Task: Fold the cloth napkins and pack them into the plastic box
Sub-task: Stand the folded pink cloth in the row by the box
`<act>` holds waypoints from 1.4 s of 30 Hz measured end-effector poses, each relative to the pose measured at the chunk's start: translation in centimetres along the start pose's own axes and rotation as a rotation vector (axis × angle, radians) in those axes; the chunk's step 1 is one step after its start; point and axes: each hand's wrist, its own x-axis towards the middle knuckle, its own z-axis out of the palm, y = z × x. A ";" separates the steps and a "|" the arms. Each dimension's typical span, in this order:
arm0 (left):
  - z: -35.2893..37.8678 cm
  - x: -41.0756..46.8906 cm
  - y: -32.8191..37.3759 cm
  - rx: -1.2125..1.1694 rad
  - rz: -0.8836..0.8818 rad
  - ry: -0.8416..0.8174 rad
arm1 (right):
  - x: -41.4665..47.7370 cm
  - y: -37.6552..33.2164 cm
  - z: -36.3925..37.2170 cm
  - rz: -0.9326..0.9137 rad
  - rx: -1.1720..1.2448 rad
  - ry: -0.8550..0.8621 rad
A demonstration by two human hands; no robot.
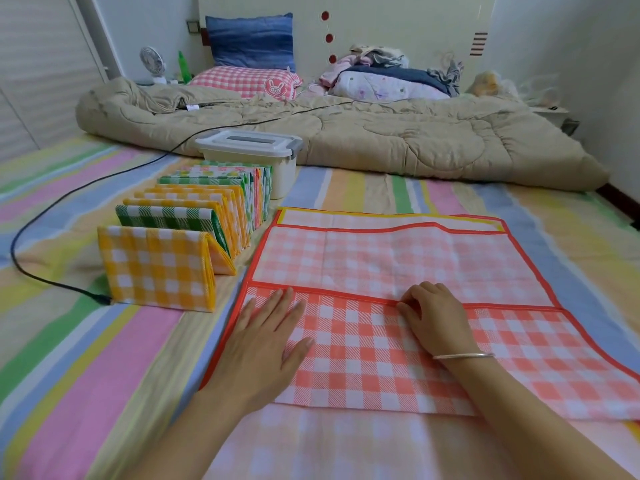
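Note:
A red-checked cloth napkin [388,258] lies spread on the striped bed sheet, its near third folded up over the middle. My left hand [266,341] lies flat on the folded flap near its left end. At the flap's red hem, my right hand [433,317] pinches the edge with curled fingers. A yellow-edged napkin [346,216] peeks out beneath the far side. A row of folded napkins [194,220] in yellow, green and floral checks stands on edge to the left. Behind the row sits the white plastic box [252,150] with its lid on.
A black cable [52,209] runs across the sheet at left and ends by the nearest folded napkin. A beige quilt [381,133] lies bunched across the bed beyond the box, with pillows, a small fan [152,62] and piled clothes against the headboard.

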 end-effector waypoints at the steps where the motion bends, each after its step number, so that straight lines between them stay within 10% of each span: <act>1: 0.1 0.0 -0.1 0.002 0.004 0.006 | 0.0 0.1 0.1 0.001 -0.001 0.005; 14: 2.8 0.1 -0.9 0.197 -0.005 -0.044 | -7.7 -11.8 1.9 -0.087 -0.173 -0.420; 25: 2.7 0.0 -1.2 0.151 -0.004 -0.023 | -9.1 8.6 -6.6 0.197 -0.321 -0.467; 42: 0.2 -1.0 -0.5 0.096 -0.017 -0.176 | -11.1 8.2 -7.2 0.278 -0.306 -0.458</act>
